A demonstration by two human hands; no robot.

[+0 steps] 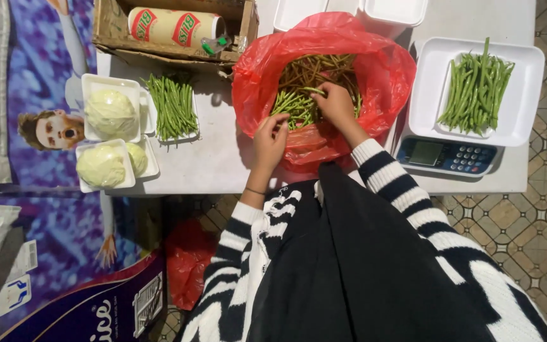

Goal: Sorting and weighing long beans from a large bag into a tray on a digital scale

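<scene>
A red plastic bag (381, 69) full of green beans (305, 79) lies open on the white table. My left hand (270, 140) rests on the bag's near rim, fingers pinching the plastic edge. My right hand (333, 101) is inside the bag, fingers closed around a few beans. A white foam tray (527, 82) with a pile of sorted green beans (476, 88) sits on a digital scale (446, 156) to the right.
To the left lie a tray of green beans (172, 107) and wrapped cabbages (110, 113) on foam trays. A cardboard box (112, 28) holds a film roll (172, 26). Empty white trays (392, 11) stand behind the bag. A printed carton (96, 297) stands on the tiled floor.
</scene>
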